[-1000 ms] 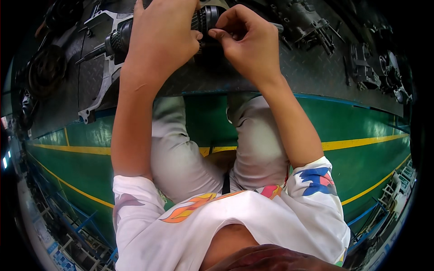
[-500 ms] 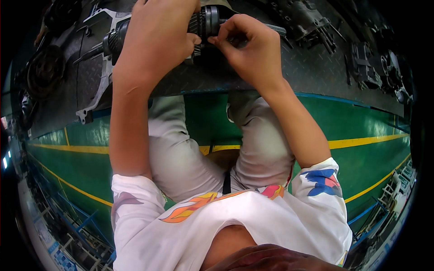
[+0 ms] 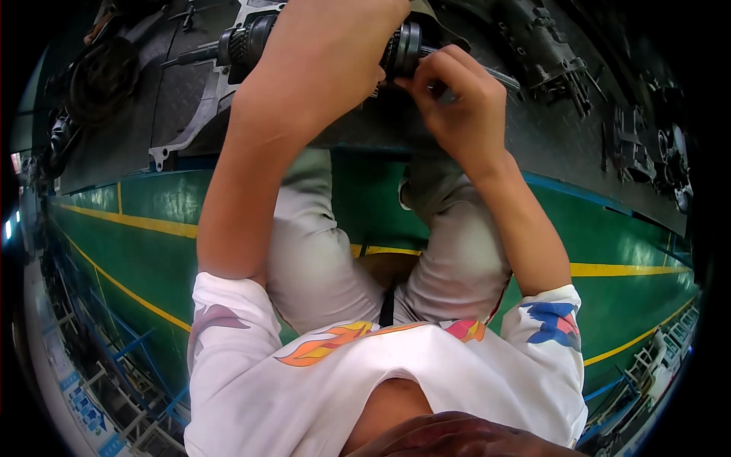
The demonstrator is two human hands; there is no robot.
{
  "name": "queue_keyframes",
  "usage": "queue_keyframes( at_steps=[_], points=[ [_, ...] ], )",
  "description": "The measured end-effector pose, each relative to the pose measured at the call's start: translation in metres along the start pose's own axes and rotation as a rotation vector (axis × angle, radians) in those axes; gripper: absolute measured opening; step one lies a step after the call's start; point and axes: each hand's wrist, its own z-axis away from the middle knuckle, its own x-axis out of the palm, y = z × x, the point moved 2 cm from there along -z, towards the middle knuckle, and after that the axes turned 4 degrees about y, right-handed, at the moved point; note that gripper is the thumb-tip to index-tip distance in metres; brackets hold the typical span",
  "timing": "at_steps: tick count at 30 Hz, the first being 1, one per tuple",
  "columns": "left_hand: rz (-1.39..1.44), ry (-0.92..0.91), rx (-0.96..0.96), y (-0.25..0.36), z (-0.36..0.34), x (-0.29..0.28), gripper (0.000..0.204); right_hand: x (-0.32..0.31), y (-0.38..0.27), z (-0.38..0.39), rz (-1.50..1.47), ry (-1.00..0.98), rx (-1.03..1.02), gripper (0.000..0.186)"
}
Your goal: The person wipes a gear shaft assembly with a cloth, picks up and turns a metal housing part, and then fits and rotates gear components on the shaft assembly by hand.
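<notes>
A dark steel gear shaft assembly [image 3: 403, 52] lies across the top of the view, with toothed gears, rings and a splined end to the right. My left hand [image 3: 320, 61] is closed over its middle, fingertips hidden behind the hand and thumb at the near side. My right hand [image 3: 461, 107] is pinched against the rings right of centre, index finger curled; whatever is between the fingertips is too hidden to name. A pale metal bracket [image 3: 164, 152] sits beneath the shaft's left part.
The dark plated bench [image 3: 563, 145] holds a round housing [image 3: 99, 80] at left and castings [image 3: 537, 42] at right. My legs are under its near edge. Below is a green floor [image 3: 594, 236] with yellow lines; metal racks stand at both sides.
The view has shifted, so bench and hands appear further right. My right hand sits slightly lower in the picture, still pinched at the rings; my left hand still covers the shaft.
</notes>
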Motion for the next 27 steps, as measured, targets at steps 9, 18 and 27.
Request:
queue_keyframes(
  at_steps=[9,18,27],
  points=[
    [0.053,0.019,-0.022,-0.001,0.003,0.009,0.039,0.003,0.004,0.006,0.116,0.024,-0.13,0.023],
    [-0.044,0.061,-0.002,-0.009,0.014,0.027,0.056,-0.013,-0.011,0.008,0.016,-0.045,0.022,0.02],
    [0.009,0.078,-0.011,-0.02,0.017,0.029,0.057,-0.055,0.045,0.013,0.363,0.103,0.216,0.023]
  ],
)
